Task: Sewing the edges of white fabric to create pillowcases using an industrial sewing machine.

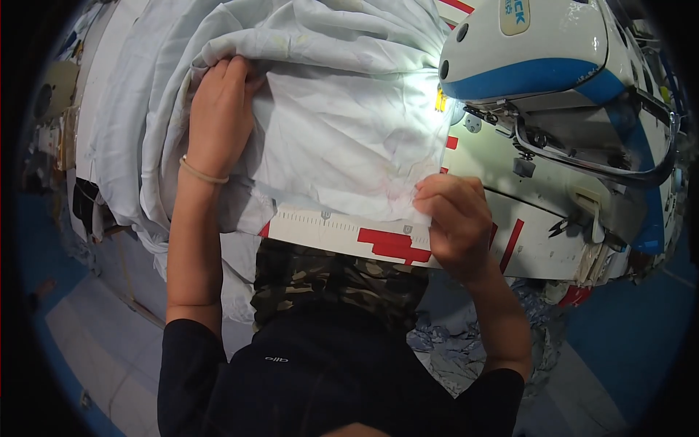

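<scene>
A large white cloth [342,138] is spread over the sewing table, its far part gathered in thick folds. My left hand [220,102] grips the folded cloth at the left, fingertips tucked under a fold. With thumb and fingers pinched, my right hand [455,215] holds the near right corner of the cloth by the table's front edge. The cloth's right edge runs up to the lit needle area of a white and blue sewing machine [524,54]. The machine's head hides the cloth's far right part.
The white table edge [313,227] carries a printed ruler scale and red tape [393,244]. Small thread snips [559,228] lie at the right, near a bundle of pale strips [598,266]. More white cloth hangs off the left side. Crumpled scraps [466,349] lie below the table.
</scene>
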The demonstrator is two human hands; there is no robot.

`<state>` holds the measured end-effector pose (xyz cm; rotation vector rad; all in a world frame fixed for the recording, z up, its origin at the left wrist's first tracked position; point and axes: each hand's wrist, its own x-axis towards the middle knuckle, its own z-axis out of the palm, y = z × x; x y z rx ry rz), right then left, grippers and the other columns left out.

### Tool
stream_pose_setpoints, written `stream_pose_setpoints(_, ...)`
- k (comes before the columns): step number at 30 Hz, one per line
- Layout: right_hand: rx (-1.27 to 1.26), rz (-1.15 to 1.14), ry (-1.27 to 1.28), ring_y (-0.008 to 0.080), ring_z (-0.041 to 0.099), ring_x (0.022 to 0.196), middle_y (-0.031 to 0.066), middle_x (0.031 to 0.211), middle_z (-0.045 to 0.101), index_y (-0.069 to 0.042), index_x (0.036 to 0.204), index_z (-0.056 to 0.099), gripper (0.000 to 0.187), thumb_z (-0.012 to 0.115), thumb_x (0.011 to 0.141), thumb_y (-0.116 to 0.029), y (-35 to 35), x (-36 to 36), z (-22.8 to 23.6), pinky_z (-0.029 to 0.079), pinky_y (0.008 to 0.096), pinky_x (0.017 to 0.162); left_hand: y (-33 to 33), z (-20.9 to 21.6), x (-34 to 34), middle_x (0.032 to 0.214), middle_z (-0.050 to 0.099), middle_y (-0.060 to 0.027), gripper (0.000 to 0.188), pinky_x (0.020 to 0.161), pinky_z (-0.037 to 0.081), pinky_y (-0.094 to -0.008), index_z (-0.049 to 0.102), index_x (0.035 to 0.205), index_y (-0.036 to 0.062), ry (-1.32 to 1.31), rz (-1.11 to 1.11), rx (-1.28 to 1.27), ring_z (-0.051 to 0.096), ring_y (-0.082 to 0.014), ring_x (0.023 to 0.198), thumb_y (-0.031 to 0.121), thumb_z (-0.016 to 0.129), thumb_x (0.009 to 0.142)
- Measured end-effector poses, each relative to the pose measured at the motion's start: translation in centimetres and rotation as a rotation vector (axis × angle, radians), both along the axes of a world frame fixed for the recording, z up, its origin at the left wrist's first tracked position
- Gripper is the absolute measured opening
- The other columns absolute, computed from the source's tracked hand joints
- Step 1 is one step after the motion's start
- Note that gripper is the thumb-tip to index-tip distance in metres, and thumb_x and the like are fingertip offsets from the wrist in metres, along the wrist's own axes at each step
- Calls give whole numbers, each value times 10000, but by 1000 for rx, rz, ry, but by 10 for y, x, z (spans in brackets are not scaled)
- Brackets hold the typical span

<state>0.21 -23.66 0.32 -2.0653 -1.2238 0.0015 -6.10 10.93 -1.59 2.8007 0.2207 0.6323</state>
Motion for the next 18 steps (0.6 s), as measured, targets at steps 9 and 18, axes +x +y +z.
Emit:
stream_pose_setpoints(9, 91, 78, -53, 257, 663, 987, 54, 996, 688, -58, 877, 687, 232, 652, 698, 86, 12, 43, -7, 461, 378, 869, 30, 6, 75, 984, 659, -197, 198, 813, 504, -494, 616, 1023, -7, -16, 6, 185, 624, -411, 940, -39, 660, 833)
stream_pose_setpoints(18, -80, 76, -132, 312, 587, 1097, 68, 1096, 619, -78, 1046, 739, 441, 692, 623, 37, -9, 43, 0, 454, 443, 966, -111, 37, 31, 1270, 586, -122, 495, 672, 570, -343, 641, 1271, 23, 257, -826, -373, 674, -217, 903, 253, 780, 855)
